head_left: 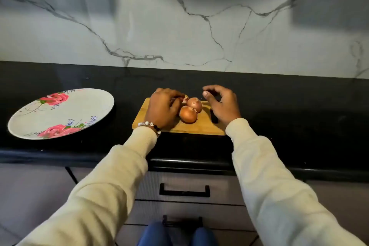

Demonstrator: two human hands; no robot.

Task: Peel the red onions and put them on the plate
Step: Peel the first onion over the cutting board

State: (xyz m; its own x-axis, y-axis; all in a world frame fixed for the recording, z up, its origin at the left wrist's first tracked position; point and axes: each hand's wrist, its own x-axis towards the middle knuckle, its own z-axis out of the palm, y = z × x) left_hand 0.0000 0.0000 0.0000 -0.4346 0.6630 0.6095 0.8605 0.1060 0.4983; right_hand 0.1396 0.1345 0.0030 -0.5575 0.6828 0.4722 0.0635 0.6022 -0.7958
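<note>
Red onions: two onions (pixel 191 109) in full papery skin lie touching each other on the cutting board, one nearer the front edge, one behind it; a third onion (pixel 185 99) shows only as a pale sliver under the left fingers.
Left hand: the left hand (pixel 165 107) rests on the board's left part, its fingers curled over the partly hidden third onion and gripping it; the palm lies just beside the front onion.
Right hand: the right hand (pixel 221 104) hovers above the board's right end, fingers loosely bent and spread, thumb apart from the forefinger, holding nothing.
Cutting board: a wooden cutting board (pixel 201 127) lies near the middle of the desk, closer to its front edge than to the wall.
Dark object: a small black shape (pixel 214 117) on the board lies mostly under the right hand; what it is cannot be told.
Plate: a white plate (pixel 60 114) with pink roses sits well apart, toward the desk's left end, bare of onions.
Desk: a black glossy desk (pixel 299 110) runs along a white marble-veined wall (pixel 179 26).
Wrist and sleeves: a beaded bracelet (pixel 149 125) circles the left wrist; both arms wear cream sleeves (pixel 265 175).
Below the front edge: a grey drawer with a black handle (pixel 184 190).
</note>
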